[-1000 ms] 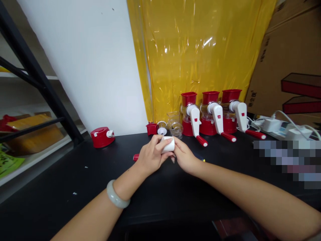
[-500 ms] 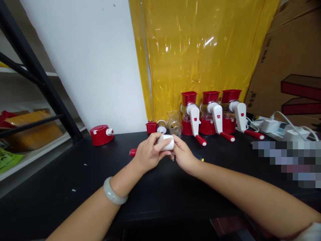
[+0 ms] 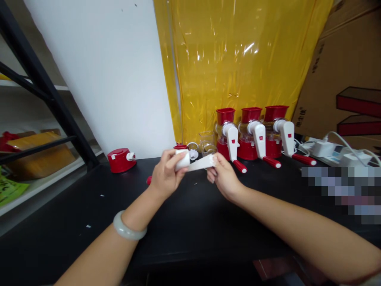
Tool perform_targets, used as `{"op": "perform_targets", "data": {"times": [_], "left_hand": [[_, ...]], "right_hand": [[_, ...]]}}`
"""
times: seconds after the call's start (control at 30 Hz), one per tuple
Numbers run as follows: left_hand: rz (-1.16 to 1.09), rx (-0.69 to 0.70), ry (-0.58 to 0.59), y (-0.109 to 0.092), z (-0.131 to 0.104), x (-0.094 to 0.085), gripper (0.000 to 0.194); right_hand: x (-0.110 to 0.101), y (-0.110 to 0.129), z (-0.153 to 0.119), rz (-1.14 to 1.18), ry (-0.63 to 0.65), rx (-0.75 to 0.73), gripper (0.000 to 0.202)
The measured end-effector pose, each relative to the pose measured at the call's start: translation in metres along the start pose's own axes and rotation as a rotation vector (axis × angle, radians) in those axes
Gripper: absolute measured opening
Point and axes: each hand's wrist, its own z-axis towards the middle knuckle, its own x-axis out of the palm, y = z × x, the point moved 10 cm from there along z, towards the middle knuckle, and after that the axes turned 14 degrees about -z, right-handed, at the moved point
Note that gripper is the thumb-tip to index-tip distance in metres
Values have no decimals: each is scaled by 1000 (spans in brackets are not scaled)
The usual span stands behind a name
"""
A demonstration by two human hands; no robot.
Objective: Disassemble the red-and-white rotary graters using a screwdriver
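My left hand (image 3: 165,174) is closed round a small white roll (image 3: 182,158), which looks like a roll of tape. From it a white strip (image 3: 199,163) runs stretched to the right. The strip's free end is pinched between the thumb and fingers of my right hand (image 3: 225,176). Both hands are held above the black table. Just behind them stand a small drum-shaped grater part (image 3: 193,151) and a clear plastic housing (image 3: 207,143). A red end (image 3: 149,180) of something pokes out beside my left hand, the remainder hidden.
Three red-and-white crank graters (image 3: 226,133) stand in a row at the back right. At the left sits a red base (image 3: 120,161) with a white knob. White chargers and cables (image 3: 324,149) lie at the right, below a leaning cardboard box (image 3: 351,59). White scraps dot the black table (image 3: 190,226).
My hands have moved apart, the left one to the left and the right one to the right. A white strip now spans between them, drawn out from the roll.
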Motion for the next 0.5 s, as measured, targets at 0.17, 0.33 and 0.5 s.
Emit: {"op": "perform_targets", "data": {"times": [0.17,0.33,0.5], "left_hand": [[-47,-403,-25,61,-13,-7,42],[-330,-833,80,81,-32,19,54],[-615,-1037,100,79,-43,41,60]], "right_hand": [[-19,5,11,-101,-13,-82,43],[17,3,-12,-487,253,-184,35],[45,18,-34,-764,415,-422,22]]}}
